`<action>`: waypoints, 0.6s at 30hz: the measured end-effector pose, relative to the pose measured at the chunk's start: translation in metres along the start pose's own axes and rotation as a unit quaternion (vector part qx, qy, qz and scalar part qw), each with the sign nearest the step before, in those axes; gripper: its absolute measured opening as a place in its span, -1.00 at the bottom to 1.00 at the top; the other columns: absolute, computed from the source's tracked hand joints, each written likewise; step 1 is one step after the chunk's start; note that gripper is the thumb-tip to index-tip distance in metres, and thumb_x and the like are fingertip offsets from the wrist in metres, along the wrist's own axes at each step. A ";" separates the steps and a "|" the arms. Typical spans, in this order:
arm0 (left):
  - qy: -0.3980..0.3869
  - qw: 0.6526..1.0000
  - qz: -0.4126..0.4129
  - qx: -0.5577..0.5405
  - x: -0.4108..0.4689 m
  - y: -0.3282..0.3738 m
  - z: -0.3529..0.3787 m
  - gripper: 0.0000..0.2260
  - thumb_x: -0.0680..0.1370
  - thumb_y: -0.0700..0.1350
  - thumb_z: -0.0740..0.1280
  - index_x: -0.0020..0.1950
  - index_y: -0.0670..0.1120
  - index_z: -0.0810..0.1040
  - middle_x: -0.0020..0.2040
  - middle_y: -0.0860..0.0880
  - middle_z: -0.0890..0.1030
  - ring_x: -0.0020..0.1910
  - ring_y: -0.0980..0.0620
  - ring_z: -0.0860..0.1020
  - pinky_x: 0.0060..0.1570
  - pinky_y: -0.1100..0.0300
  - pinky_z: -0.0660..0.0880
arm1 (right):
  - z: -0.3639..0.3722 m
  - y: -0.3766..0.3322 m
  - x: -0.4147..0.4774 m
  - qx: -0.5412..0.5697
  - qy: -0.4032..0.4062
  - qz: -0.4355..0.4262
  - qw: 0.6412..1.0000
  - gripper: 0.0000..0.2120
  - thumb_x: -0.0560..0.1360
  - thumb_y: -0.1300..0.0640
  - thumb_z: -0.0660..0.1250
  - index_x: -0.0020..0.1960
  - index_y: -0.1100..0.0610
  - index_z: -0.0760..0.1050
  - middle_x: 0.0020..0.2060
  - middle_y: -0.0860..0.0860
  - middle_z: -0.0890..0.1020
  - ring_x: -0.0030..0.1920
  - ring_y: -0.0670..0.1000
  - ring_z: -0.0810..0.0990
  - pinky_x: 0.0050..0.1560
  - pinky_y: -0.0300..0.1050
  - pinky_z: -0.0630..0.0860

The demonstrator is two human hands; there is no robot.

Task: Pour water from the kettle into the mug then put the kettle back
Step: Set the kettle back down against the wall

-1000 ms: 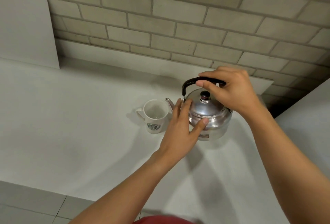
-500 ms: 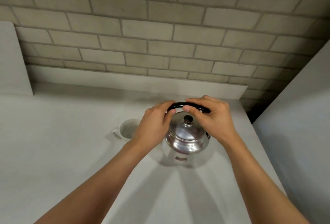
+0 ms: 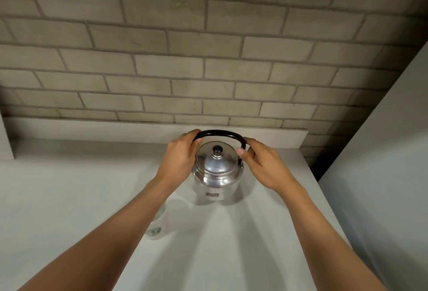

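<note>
Two things matter on the white counter. Big shiny kettle sits near the wall, left hand and right hand curled around its black handle. Small mug hides under the left arm; an elbow bump might tip it.

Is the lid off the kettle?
No, the lid with its dark knob sits on top of the kettle, between the left hand and right hand.
</note>
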State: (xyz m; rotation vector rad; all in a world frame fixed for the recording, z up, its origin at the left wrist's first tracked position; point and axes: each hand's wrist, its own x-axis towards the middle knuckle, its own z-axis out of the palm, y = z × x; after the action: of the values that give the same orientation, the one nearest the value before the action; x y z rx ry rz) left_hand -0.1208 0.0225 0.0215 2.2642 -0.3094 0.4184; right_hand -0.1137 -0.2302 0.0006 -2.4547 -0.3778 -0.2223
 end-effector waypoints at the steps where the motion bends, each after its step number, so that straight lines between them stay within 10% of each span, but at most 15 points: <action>1: -0.001 1.000 -0.002 0.006 0.012 -0.004 0.000 -0.78 0.74 -0.16 0.22 0.28 -0.13 0.63 -0.10 -0.07 0.65 -0.14 -0.05 0.59 -0.21 0.42 0.37 | 0.002 0.002 0.012 0.000 -0.001 -0.002 1.000 -0.60 0.70 -0.18 0.16 0.45 -0.04 0.45 -0.20 -0.16 0.58 -0.10 -0.27 0.54 -0.16 -0.40 0.37; 10: -0.043 0.996 -0.081 -0.020 0.072 -0.049 0.047 -0.76 0.74 -0.19 0.20 0.34 -0.13 0.58 -0.02 -0.08 0.62 -0.06 -0.11 0.60 0.02 -0.01 0.59 | 0.032 0.047 0.084 0.031 -0.054 0.070 0.996 -0.71 0.73 -0.03 0.14 0.36 0.05 0.46 -0.12 0.05 0.70 -0.13 0.10 0.64 -0.11 -0.04 0.53; 18: -0.063 0.992 -0.108 -0.018 0.089 -0.078 0.055 -0.73 0.74 -0.20 0.19 0.41 -0.13 0.55 0.07 -0.05 0.61 0.04 -0.05 0.59 0.11 -0.03 0.61 | 0.056 0.060 0.112 0.072 -0.084 0.095 0.989 -0.75 0.72 0.06 0.16 0.33 0.07 0.49 -0.12 0.00 0.68 -0.13 0.03 0.67 -0.18 -0.23 0.49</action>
State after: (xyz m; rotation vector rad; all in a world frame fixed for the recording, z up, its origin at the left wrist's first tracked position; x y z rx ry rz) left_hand -0.0016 0.0249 -0.0304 2.2635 -0.1329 0.1558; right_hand 0.0150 -0.2167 -0.0496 -2.3541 -0.2214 0.0901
